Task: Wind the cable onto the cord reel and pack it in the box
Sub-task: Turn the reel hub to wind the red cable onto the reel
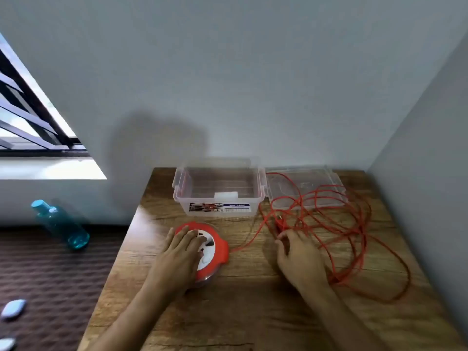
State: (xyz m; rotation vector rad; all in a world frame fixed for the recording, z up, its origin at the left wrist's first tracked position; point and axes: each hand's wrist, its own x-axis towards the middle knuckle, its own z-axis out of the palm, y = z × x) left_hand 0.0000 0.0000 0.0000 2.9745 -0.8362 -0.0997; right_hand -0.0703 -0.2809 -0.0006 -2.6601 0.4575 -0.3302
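Note:
A round red and white cord reel (215, 249) lies flat on the wooden table (248, 312). My left hand (181, 252) rests flat on top of it, fingers spread. An orange cable (354, 234) lies in loose tangled loops on the right side of the table, with one strand running to the reel. My right hand (297, 254) is down on the loops' left edge, fingers curled among the strands; whether it grips one is unclear. A clear plastic box (219, 191) stands open behind the reel.
The box's clear lid (307, 188) lies to its right, partly under cable loops. Walls close off the table's back and right sides. To the left, lower down, a teal bottle (60, 224) lies on a dark mat beside a window.

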